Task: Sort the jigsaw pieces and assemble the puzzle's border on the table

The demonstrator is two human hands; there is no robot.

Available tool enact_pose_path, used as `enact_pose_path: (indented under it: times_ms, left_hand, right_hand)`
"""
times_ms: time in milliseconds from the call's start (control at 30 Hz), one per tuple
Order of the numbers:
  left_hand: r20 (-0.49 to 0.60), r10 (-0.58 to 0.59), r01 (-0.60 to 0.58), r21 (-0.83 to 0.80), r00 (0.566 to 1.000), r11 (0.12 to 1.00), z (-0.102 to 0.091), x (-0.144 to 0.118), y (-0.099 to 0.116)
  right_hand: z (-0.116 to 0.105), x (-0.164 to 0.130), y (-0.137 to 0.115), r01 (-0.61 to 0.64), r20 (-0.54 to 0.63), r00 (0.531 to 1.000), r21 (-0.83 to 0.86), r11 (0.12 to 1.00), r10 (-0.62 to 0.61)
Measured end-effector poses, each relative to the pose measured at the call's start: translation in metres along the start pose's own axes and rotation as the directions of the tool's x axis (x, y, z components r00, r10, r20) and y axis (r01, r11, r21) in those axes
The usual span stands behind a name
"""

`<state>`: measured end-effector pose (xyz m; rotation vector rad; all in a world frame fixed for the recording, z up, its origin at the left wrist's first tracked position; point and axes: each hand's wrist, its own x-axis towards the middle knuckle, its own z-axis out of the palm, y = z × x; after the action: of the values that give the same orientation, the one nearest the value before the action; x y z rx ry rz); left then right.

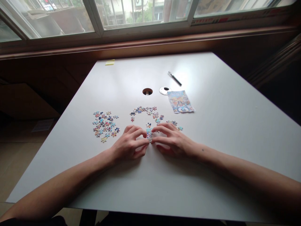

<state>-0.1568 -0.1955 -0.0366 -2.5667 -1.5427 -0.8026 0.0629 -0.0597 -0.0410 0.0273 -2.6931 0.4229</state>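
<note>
A small joined patch of jigsaw puzzle pieces (149, 134) lies on the white table between my two hands. My left hand (131, 141) grips its left edge with curled fingers. From the other side my right hand (169, 138) has its bent fingertips on the patch's right edge. Parts of the patch are hidden behind the fingers. Just beyond it sits a loose puzzle piece (148, 125). An arc of loose pieces (143, 109) curves farther back, and more pieces (172, 122) lie behind my right hand.
A spread of loose puzzle pieces (104, 125) lies to the left. A printed picture sheet (181, 102), a pen (175, 78), a round cover (164, 90) and a cable hole (147, 91) are farther back. A yellow sticky note (110, 62) is at the table's far edge.
</note>
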Motion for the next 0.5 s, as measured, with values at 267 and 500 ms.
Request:
enact_pose_path:
  times_ms: [267, 500]
  left_hand:
    - [0.0, 0.037, -0.037, 0.008, 0.999, 0.999, -0.0015, 0.0015, 0.0004]
    - [0.019, 0.042, -0.042, -0.009, 0.999, 0.999, -0.0017, 0.0027, 0.0004]
  right_hand:
    - [-0.0006, 0.0007, -0.0011, -0.008, 0.015, 1.0, -0.001, 1.0, 0.008]
    - [-0.0015, -0.0004, -0.0039, -0.005, 0.034, 0.999, -0.026, 1.0, 0.006]
